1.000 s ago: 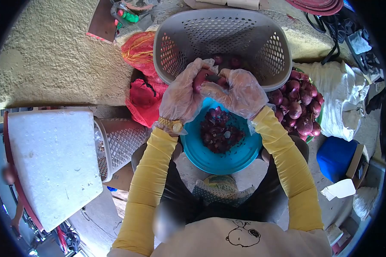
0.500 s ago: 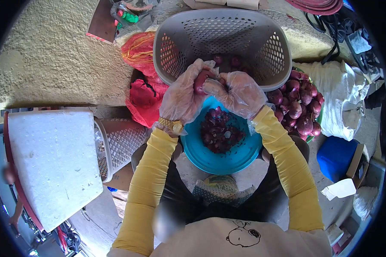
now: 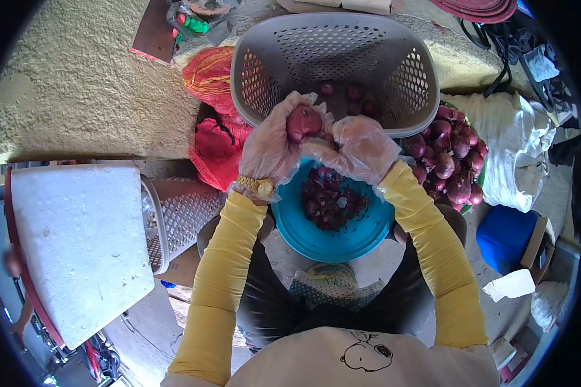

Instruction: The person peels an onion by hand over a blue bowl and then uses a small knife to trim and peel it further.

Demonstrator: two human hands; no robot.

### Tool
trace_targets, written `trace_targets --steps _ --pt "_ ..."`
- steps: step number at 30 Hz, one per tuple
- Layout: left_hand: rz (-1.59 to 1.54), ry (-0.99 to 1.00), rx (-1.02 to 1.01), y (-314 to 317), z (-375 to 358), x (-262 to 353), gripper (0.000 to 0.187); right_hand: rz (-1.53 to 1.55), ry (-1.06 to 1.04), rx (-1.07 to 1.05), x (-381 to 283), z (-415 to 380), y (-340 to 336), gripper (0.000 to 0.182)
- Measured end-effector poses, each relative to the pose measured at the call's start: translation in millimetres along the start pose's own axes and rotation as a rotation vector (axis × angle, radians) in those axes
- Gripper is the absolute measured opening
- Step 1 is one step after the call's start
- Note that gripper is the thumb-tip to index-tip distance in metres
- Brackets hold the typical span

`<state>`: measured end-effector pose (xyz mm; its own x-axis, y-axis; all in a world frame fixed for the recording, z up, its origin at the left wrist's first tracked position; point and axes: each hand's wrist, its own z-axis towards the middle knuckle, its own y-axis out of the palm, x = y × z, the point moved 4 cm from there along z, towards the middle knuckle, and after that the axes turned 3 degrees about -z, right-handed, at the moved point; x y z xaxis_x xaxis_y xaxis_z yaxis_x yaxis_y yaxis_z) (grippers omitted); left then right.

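Presently, the left hand (image 3: 274, 143), in a clear plastic glove (image 3: 259, 162), grips a round reddish-purple onion (image 3: 303, 122) near the rim of a grey perforated plastic basket (image 3: 336, 20), beside a round turquoise plastic basin (image 3: 329, 249). The similarly gloved right hand (image 3: 366, 147) is curled; its grip cannot be determined.

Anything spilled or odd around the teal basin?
Nothing stands out. The peel scraps lie inside the teal basin, with no visible spill; the onion heap sits at the right, and the left hand holds an onion.
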<state>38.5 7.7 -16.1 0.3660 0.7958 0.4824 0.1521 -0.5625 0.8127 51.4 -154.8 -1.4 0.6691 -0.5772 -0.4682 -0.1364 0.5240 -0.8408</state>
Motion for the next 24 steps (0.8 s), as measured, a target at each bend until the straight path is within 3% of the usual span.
trace_targets --steps 7,9,11,14,16,18,20,24 --pt "-0.07 0.024 0.087 4.4 -3.5 10.3 0.037 0.038 -0.048 -0.098 -16.1 2.5 -14.0 0.064" --pt "-0.042 0.038 0.068 5.3 -4.8 11.0 0.037 0.018 -0.04 0.112 -15.4 3.2 -23.4 0.067" --pt "0.189 0.06 -0.007 8.7 -8.8 10.5 0.04 0.019 0.017 0.129 -16.2 4.8 -31.0 0.07" --pt "0.074 -0.082 -0.019 2.4 -0.8 4.1 0.041 -0.052 0.047 0.174 -12.9 3.3 -30.7 0.073" --pt "0.185 -0.036 -0.014 7.5 -2.5 2.9 0.04 -0.126 0.021 0.2 -11.0 1.7 -28.2 0.074" --pt "0.296 0.011 -0.007 5.7 -1.6 3.9 0.04 -0.111 -0.02 0.26 -11.8 1.0 -28.4 0.072" --pt "0.063 -0.067 -0.027 -2.7 4.0 0.1 0.039 -0.066 0.002 0.24 -12.9 2.1 -29.6 0.069" --pt "0.064 -0.07 -0.012 10.0 -1.6 -0.4 0.042 -0.054 0.002 0.217 -9.9 3.1 -27.1 0.056"
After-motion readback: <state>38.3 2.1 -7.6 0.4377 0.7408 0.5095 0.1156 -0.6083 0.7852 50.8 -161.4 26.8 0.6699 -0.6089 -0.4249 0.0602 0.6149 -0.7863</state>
